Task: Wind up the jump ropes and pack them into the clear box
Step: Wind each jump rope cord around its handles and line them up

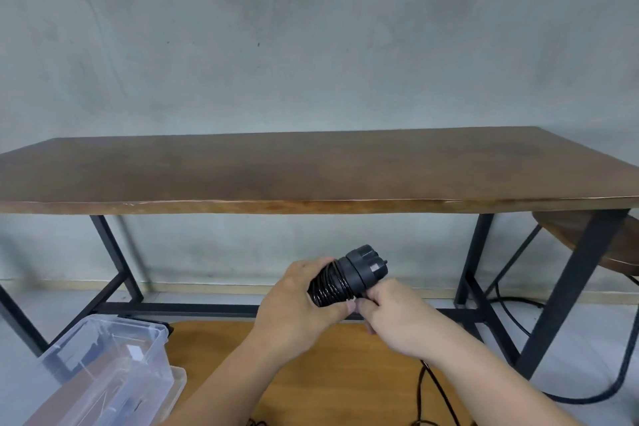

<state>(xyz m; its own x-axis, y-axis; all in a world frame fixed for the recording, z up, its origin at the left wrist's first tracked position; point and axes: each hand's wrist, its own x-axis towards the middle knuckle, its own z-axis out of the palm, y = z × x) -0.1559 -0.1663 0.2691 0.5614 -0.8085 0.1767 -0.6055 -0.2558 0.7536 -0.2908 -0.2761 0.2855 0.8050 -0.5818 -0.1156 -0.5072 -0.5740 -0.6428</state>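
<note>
The left hand (297, 301) has its grip curled round a black jump rope (333, 287) — glossy cord wound in tight coils about the handles, whose ribbed black end caps (364, 263) jut up and to the right past the fingers. The right hand (394, 316) pinches the cord just beside the coils, its fingertips close to the left thumb. A loose length of black cord (437, 391) hangs below the right forearm toward the floor. The bundle is held in the air, nearer than the long brown counter (311, 169) on black metal legs and over a lighter wooden surface (339, 367). At the near left stands the clear box (103, 370), open at the top, well apart from both hands — bare wood lies between. A round stool (587, 239) sits under the counter's right end, before a grey wall (311, 28).
</note>
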